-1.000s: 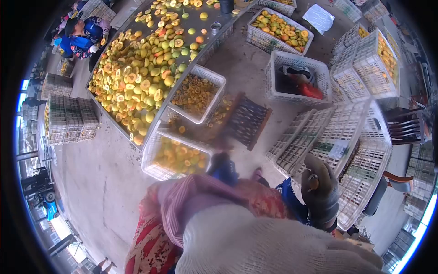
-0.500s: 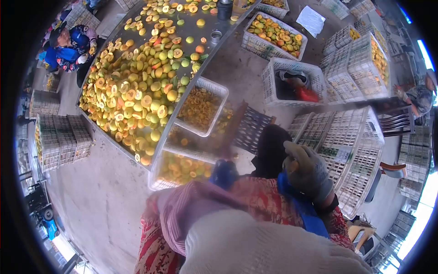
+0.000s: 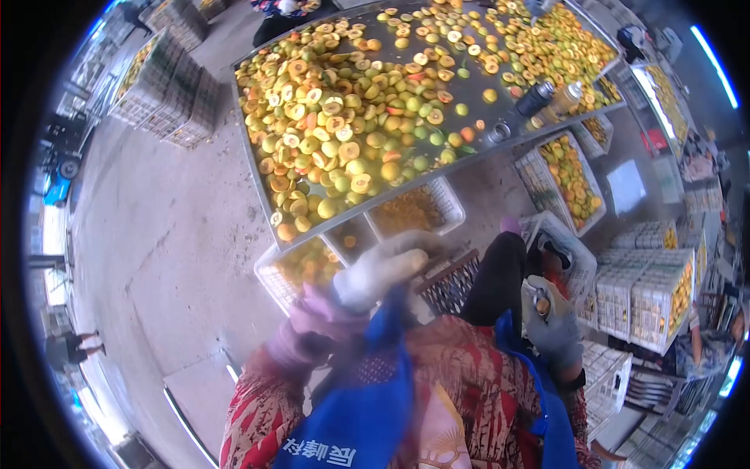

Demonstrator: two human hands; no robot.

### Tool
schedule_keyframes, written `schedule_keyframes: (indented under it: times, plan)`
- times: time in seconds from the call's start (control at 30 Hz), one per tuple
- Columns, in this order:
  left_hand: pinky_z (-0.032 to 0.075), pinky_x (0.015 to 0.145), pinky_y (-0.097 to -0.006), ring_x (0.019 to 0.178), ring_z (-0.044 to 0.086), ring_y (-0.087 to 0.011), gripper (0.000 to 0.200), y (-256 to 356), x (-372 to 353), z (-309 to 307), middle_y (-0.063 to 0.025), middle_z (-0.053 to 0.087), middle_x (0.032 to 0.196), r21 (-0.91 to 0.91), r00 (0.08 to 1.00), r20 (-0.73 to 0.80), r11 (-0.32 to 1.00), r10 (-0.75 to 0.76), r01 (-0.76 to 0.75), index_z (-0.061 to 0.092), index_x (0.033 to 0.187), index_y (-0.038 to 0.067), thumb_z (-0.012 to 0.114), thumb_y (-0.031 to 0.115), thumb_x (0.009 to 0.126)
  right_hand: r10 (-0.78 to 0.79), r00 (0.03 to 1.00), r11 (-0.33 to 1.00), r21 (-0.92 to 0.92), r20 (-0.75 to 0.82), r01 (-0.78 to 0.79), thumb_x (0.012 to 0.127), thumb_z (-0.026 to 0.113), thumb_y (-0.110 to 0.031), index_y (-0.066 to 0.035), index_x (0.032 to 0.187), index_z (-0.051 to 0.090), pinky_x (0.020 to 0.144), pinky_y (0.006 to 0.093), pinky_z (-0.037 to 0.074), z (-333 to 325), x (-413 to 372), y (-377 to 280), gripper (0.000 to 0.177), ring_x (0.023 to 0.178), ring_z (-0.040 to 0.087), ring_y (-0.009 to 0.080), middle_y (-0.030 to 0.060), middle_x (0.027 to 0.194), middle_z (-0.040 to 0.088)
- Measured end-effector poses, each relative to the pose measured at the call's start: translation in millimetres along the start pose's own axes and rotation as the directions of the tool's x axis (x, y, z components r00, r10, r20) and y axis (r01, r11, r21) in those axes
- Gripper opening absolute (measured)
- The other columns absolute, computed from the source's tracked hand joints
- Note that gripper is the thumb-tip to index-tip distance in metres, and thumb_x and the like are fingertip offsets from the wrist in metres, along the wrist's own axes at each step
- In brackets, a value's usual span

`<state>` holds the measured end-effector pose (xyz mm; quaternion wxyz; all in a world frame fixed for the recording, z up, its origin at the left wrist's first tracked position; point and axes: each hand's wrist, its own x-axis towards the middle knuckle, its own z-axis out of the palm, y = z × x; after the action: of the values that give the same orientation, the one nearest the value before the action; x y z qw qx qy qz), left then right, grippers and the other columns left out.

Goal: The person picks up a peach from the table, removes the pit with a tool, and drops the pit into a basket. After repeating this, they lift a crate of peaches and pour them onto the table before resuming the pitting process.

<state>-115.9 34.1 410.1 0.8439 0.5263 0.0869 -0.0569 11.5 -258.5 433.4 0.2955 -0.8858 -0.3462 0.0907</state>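
Observation:
My left hand, in a white glove, is raised in front of my blue apron. Its fingers point right, stretched out and blurred, and I see nothing in them. My right hand, in a grey glove, is closed beside my right thigh. A small round, shiny part shows at its fingers, too small to name. Ahead, a metal table carries a heap of halved yellow-green stone fruit. Below its near edge stand a crate of fruit and a crate of orange-brown pieces.
A dark bottle, an amber bottle and a metal cup stand on the table. Fruit-filled crates and stacked crates are at right. More stacks stand at left. Another person sits beyond the table.
My view has swung left, so the table now lies straight ahead. My left hand and arm, earlier stretched across my lap, have risen toward the table edge. The right hand stays closed by my thigh.

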Motion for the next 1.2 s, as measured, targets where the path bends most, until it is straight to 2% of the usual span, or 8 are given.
schedule_keyframes:
  times: [0.2,0.3,0.57,0.9,0.97,1.1,1.17,1.2]
  plan:
    - [0.046,0.076,-0.0296,0.085,0.058,-0.0165,0.032,-136.4,23.8,-61.4,-0.0078,0.062,0.093,-0.079,0.67,-0.694,0.953,-0.264,0.293,0.061,0.106,0.004,0.053,0.032,0.09,0.022,0.97,0.983,0.173,0.242,-0.066,0.081,0.063,-0.012,-0.001,0.112,0.059,0.075,0.0342,0.052,17.3,95.2,54.8,0.033,0.086,0.067,0.0297,0.0184,0.092,0.066]
    - [0.045,0.069,-0.0242,0.08,0.056,-0.0105,0.038,-184.7,47.9,-77.2,0.0002,0.064,0.092,0.114,0.558,-0.821,0.922,-0.123,0.37,0.063,0.111,0.004,0.059,0.034,0.088,0.03,0.93,0.972,0.208,0.366,-0.113,0.082,0.063,-0.014,-0.002,0.113,0.058,0.074,0.0326,0.05,29.4,165.0,99.1,0.034,0.083,0.066,0.0269,0.0179,0.089,0.065]
    - [0.045,0.077,-0.0261,0.085,0.056,-0.0128,0.033,-162.4,170.8,-92.5,-0.0041,0.064,0.091,-0.16,0.07,-0.977,0.905,-0.203,0.393,0.063,0.108,0.001,0.062,0.026,0.087,0.029,0.773,0.68,0.554,0.634,-0.48,0.086,0.061,-0.009,-0.003,0.118,0.056,0.069,0.0212,0.044,132.0,400.1,255.0,0.033,0.073,0.048,0.0041,-0.0015,0.086,0.056]
    - [0.036,0.103,-0.0359,0.126,0.045,-0.0292,0.054,-86.7,255.6,-331.8,-0.0148,0.046,0.137,0.244,-0.041,-0.854,0.468,0.519,0.849,0.05,0.131,0.012,0.062,0.037,0.084,0.095,0.982,0.695,0.695,0.165,-0.184,0.088,0.059,-0.01,-0.006,0.125,0.049,0.074,0.0199,0.044,270.5,635.6,300.5,0.039,0.081,0.051,0.0049,-0.0023,0.095,0.056]
    - [0.038,0.101,-0.0355,0.122,0.047,-0.029,0.053,-91.4,266.2,-393.6,-0.014,0.048,0.135,0.343,0.033,-0.741,0.336,0.671,0.877,0.051,0.131,0.013,0.063,0.035,0.084,0.271,0.903,0.701,0.574,0.334,-0.423,0.088,0.057,-0.011,-0.006,0.129,0.047,0.086,0.0255,0.043,256.9,668.7,290.8,0.043,0.097,0.053,0.0101,0.0028,0.112,0.057]
    - [0.041,0.096,-0.0393,0.116,0.05,-0.0306,0.058,-95.2,302.5,-420.6,-0.0145,0.052,0.126,0.398,-0.123,-0.832,0.736,0.541,0.547,0.048,0.132,0.011,0.069,0.017,0.078,0.009,0.995,0.784,0.618,-0.099,0.055,0.089,0.056,-0.011,-0.006,0.131,0.047,0.091,0.0263,0.041,306.3,752.9,381.7,0.043,0.107,0.051,0.0112,0.0053,0.123,0.054]
    - [0.036,0.101,-0.04,0.118,0.047,-0.0321,0.056,-102.9,301.3,-414.3,-0.0154,0.05,0.128,0.365,0.103,-0.681,0.214,0.725,0.906,0.049,0.132,0.01,0.067,0.014,0.079,0.111,0.989,0.796,0.605,-0.097,-0.03,0.089,0.056,-0.011,-0.006,0.131,0.047,0.091,0.0262,0.042,314.4,778.8,399.3,0.043,0.106,0.052,0.0118,0.0055,0.124,0.055]
    - [0.034,0.103,-0.0405,0.12,0.045,-0.0325,0.055,-109.7,298.8,-419.3,-0.0162,0.049,0.129,0.379,0.047,-0.686,0.302,0.726,0.875,0.049,0.132,0.011,0.066,0.013,0.08,0.208,0.972,0.797,0.595,-0.107,-0.105,0.09,0.055,-0.011,-0.005,0.132,0.046,0.091,0.026,0.042,317.1,793.1,401.9,0.043,0.106,0.053,0.0124,0.0057,0.124,0.055]
